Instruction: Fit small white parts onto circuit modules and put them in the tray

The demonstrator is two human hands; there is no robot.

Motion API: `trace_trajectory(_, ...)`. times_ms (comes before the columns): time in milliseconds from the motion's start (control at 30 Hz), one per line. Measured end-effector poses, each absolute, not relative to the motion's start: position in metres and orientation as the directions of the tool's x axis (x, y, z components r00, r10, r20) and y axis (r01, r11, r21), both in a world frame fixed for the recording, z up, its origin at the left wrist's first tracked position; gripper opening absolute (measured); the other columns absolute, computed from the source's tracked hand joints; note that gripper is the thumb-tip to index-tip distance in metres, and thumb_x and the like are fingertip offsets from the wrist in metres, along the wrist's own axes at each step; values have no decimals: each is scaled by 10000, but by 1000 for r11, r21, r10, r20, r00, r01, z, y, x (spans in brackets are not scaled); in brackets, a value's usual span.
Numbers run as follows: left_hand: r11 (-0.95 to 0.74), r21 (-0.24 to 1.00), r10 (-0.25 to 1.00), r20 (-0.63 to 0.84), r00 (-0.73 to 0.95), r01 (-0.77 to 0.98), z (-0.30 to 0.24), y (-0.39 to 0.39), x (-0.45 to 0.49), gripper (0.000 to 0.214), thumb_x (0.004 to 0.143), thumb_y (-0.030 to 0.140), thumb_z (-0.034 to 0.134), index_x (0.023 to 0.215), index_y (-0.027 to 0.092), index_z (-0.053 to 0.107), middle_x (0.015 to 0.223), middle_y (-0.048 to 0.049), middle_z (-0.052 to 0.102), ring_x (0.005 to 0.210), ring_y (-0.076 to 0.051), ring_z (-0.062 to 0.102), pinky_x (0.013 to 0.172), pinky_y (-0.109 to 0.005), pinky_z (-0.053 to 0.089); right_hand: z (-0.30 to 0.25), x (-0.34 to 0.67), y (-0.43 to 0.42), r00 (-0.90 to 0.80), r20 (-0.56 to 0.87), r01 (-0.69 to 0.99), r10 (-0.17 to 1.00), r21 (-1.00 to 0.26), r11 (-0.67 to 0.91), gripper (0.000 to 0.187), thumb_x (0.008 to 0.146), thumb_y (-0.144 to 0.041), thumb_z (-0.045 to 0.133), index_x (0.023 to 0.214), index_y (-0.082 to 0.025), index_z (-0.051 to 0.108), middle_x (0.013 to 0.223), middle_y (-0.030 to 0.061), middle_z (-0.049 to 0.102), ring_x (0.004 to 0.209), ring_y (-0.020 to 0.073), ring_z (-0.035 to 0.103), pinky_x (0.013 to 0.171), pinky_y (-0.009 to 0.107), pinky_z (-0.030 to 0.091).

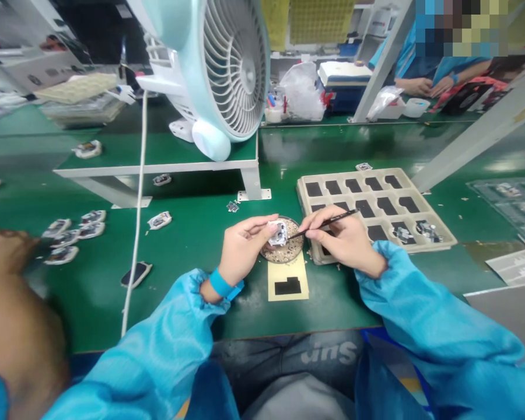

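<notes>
Between the thumb and fingers of my left hand (244, 245) is a small white device housing (278, 232) with dark inner parts. My right hand (338, 236) grips black tweezers (328, 222) like a pen, and their tips reach the housing's right side. Directly beneath is a round dish (284, 255) of tiny loose pieces. A yellow paper (271, 280) with a black cut-out sticker (287, 286) lies in front of the dish. Right of it, partly behind my right hand, stands a beige compartment tray (437, 233) holding black pieces and some small parts.
A light-blue fan (234, 70) stands on a raised green shelf (157, 153) at the back left. Its white cable (136, 233) crosses the table. Several housings (65, 238) lie left, near another person's blurred arm (21, 315). Slanted posts (476, 128) rise at right, a co-worker's hands (426, 87) beyond.
</notes>
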State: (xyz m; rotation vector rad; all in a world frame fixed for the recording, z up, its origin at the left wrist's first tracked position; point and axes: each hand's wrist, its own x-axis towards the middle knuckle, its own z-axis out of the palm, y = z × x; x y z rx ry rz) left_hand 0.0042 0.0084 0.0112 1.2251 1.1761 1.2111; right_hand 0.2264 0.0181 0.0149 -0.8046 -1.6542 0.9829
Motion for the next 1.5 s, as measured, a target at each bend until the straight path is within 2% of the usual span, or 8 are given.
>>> trace_trajectory(233, 19, 997, 998, -24, 65, 79, 6, 15, 0, 430, 791, 462, 838, 1089, 155, 788, 857, -79, 794, 604, -143, 673, 547, -217, 551, 33, 252, 15, -185, 422, 110, 887, -888, 446, 305, 979, -504, 605, 898, -210, 610, 853, 31, 719, 771, 157, 707, 748, 335, 596)
trace_trajectory(400, 25, 991, 980, -50, 195, 129, 5, 13, 1, 390, 785, 415, 835, 1066, 151, 777, 1044, -120, 787, 941, -221, 740, 758, -234, 597, 59, 341, -9, 224, 496, 616, 839, -739, 272, 382, 1029, -516, 483, 855, -216, 643, 750, 16, 688, 724, 164, 667, 713, 309, 527)
trace_trajectory(533, 61, 997, 964, -73, 257, 53, 7, 10, 3, 496, 766, 335, 812, 1215, 158, 694, 1125, -121, 745, 792, -189, 709, 561, -213, 563, 50, 395, -19, 195, 122, 908, 973, -397, -132, 233, 853, -423, 716, 921, -205, 760, 819, 45, 750, 755, 225, 675, 678, 319, 461)
trace_trajectory(633, 105, 994, 957, -91, 277, -34, 7, 8, 5, 616, 702, 279, 835, 1274, 159, 641, 1171, -120, 707, 783, -187, 703, 599, -263, 614, 35, 407, -20, 230, 8, 921, 973, -324, -215, 253, 803, -405, 735, 961, -208, 757, 855, 49, 758, 760, 224, 679, 664, 310, 451)
trace_trajectory(867, 206, 978, 935, -189, 300, -25, 3, 8, 8, 445, 706, 387, 862, 1011, 109, 695, 992, -112, 739, 764, -215, 742, 649, -305, 651, 53, 401, -12, 187, 100, 927, 977, -348, -141, 266, 739, -371, 782, 952, -216, 742, 946, 57, 781, 875, 258, 712, 790, 356, 507)
trace_trajectory(967, 242, 969, 929, -216, 301, -54, 3, 10, 7, 440, 734, 381, 844, 1010, 113, 630, 853, -84, 736, 637, -213, 744, 526, -246, 593, 73, 367, -5, 161, 248, 878, 955, -477, -24, 352, 816, -400, 754, 1122, -227, 760, 1068, 79, 789, 966, 280, 720, 859, 401, 525)
trace_trajectory(1167, 201, 968, 962, -166, 215, -150, 1, 16, 2, 374, 771, 340, 811, 994, 117, 610, 819, -80, 738, 567, -188, 724, 405, -172, 473, 86, 260, 18, -58, 347, 624, 936, -719, 305, 266, 843, -466, 763, 859, -201, 785, 835, 46, 772, 777, 208, 699, 711, 325, 529)
trace_trajectory(1500, 58, 959, 978, 1, 209, -278, 9, 14, -1, 453, 745, 181, 777, 1183, 113, 686, 1125, -128, 761, 895, -202, 753, 729, -257, 620, 48, 207, 7, -249, -94, 302, 964, -953, -15, 408, 839, -547, 746, 733, -156, 701, 666, 21, 705, 439, 77, 510, 417, 220, 375)
